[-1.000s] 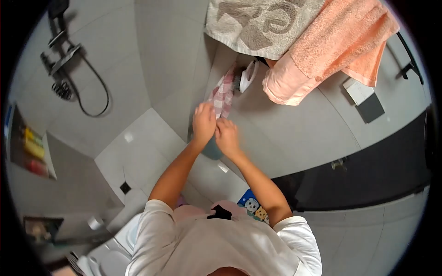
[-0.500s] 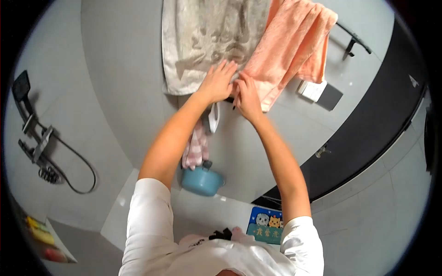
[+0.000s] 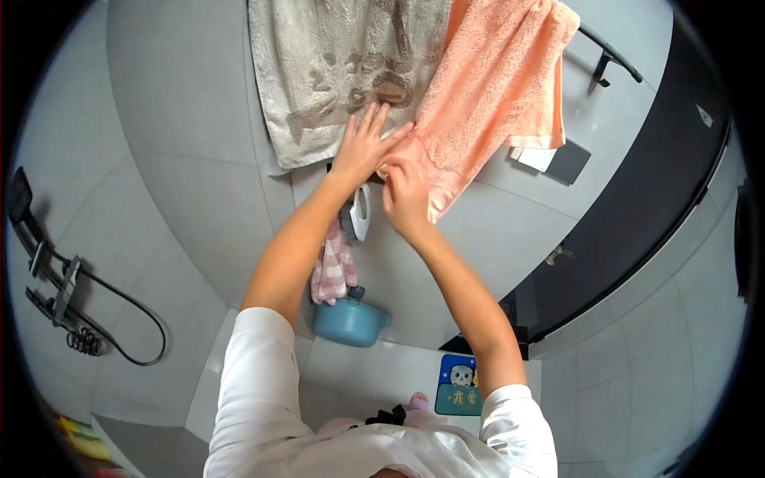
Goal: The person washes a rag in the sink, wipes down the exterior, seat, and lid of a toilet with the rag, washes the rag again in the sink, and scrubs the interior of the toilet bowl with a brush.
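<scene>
A grey towel with dark wet-looking patches hangs at the top, beside a peach-orange towel. My left hand lies with spread fingers against the grey towel's lower part, its thumb stretched toward the orange towel's edge. Close by, my right hand has its fingers bent in and closed on the lower left edge of the orange towel. Exactly how the fingertips grip the cloth is partly hidden. Just below the hands hangs a white-handled brush.
A pink checked cloth and a blue basin hang lower on the wall. A black rail and a white box are to the right. A shower set is on the left wall; a cartoon mat lies on the floor.
My right hand has moved left and down, drawing the orange towel's lower edge with it. My left hand's thumb now reaches across toward that towel. The whole view has shifted slightly.
</scene>
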### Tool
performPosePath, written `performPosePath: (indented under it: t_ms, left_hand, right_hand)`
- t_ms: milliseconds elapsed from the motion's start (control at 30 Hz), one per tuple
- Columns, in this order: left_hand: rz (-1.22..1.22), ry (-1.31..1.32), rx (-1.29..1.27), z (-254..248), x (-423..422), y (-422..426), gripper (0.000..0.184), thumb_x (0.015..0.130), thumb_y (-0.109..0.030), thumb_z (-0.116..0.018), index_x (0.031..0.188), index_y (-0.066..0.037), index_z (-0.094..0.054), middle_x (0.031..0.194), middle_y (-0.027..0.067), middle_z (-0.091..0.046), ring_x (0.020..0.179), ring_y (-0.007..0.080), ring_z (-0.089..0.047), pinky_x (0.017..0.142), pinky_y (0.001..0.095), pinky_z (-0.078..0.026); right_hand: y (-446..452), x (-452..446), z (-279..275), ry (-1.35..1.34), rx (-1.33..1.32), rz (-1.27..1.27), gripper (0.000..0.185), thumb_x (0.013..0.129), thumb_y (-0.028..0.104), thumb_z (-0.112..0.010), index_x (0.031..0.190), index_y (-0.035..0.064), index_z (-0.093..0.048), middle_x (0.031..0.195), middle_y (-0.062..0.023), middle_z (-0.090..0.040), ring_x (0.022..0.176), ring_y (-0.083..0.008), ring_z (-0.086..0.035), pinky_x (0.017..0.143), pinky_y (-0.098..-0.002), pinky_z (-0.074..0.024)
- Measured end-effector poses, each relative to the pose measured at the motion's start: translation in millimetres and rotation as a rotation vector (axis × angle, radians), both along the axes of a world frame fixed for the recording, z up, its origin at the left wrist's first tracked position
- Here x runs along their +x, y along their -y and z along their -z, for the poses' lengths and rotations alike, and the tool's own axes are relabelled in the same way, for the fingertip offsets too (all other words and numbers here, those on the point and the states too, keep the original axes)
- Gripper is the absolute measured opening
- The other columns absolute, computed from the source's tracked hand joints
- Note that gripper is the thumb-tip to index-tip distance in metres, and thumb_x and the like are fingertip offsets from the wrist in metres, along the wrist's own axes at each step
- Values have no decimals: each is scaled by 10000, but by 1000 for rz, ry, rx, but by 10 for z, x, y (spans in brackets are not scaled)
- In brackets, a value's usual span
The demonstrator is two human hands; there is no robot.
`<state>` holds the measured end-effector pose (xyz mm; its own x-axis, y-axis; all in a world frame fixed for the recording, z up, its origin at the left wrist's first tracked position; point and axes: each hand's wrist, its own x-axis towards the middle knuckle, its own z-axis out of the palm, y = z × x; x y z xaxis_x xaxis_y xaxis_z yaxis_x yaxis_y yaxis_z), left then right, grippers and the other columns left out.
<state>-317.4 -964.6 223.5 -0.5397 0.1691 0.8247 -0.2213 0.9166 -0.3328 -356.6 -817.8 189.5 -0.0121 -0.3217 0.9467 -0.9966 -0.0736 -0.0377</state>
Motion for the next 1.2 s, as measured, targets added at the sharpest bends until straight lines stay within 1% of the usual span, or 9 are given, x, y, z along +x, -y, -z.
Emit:
performPosePath:
  t_ms: [133, 167, 300, 367, 433, 533, 833, 900, 1200]
  left_hand:
    - [119, -55, 18, 88, -58, 142, 792, 812, -416, -634, 1504, -315, -262, 1518, 213, -284, 1372, 375, -339, 1027, 570, -349]
    - [118, -51, 20, 107, -71, 167, 792, 812, -416, -634, 1504, -315, -262, 1518, 213, -284, 1372, 375, -339, 1027, 570, -349]
    - [148, -97, -47, 130, -52, 176, 723, 850, -307, -581, 1497, -354, -261, 1525, 205, -280, 1380, 372, -334, 1054, 577, -316]
    - [84, -83, -114, 138, -22, 210, 707, 863, -253, -558, 1494, -370, -262, 1528, 195, -282, 1381, 367, -336, 1063, 583, -303]
    - [-27, 42, -135, 166, -10, 219, 634, 874, -173, -494, 1450, -401, -354, 1542, 166, -269, 1390, 383, -316, 1086, 597, -269]
    - [-27, 44, -127, 190, -44, 264, 672, 866, -145, -501, 1462, -406, -331, 1551, 141, -261, 1398, 381, -299, 1089, 611, -250]
    - [-31, 48, -103, 223, -99, 302, 715, 851, -149, -524, 1468, -432, -301, 1562, 129, -238, 1411, 364, -276, 1086, 617, -247]
    - [-41, 47, -113, 240, -108, 302, 715, 848, -150, -526, 1467, -432, -303, 1562, 127, -240, 1409, 365, -278, 1086, 618, -248]
    - [-23, 34, -76, 261, 52, 236, 661, 837, -188, -565, 1438, -391, -382, 1545, 115, -281, 1389, 337, -326, 1101, 588, -247]
  right_hand:
    - [113, 61, 426, 104, 66, 114, 231, 730, 2, -636, 956, 32, -600, 906, -118, -581, 822, -320, -606, 688, -433, -492]
    - [167, 58, 520, 119, 55, 166, 195, 799, 82, -645, 986, 41, -608, 859, -123, -604, 723, -327, -624, 593, -439, -502]
    - [339, -30, 848, 329, 293, 311, 231, 865, 228, -629, 990, 35, -607, 858, -185, -659, 682, -387, -645, 586, -492, -509]
    - [389, -17, 867, 350, 353, 360, 222, 863, 233, -633, 950, 30, -606, 842, -194, -661, 687, -394, -645, 592, -498, -508]
    - [430, -19, 905, 374, 418, 407, 219, 860, 237, -637, 909, 26, -606, 827, -203, -662, 691, -401, -645, 598, -503, -507]
    - [496, -55, 932, 382, 428, 442, 240, 855, 251, -644, 821, 18, -599, 776, -208, -656, 682, -409, -641, 599, -508, -504]
    - [576, -111, 899, 392, 314, 416, 236, 853, 214, -617, 741, 8, -592, 726, -221, -633, 611, -420, -618, 562, -515, -491]
    - [564, -78, 837, 334, 197, 400, 193, 798, 163, -654, 702, 12, -580, 675, -188, -607, 600, -393, -595, 541, -479, -458]
    - [226, 134, 761, 324, 248, 269, 154, 826, 165, -613, 776, 21, -598, 740, -193, -630, 624, -401, -611, 568, -495, -488]
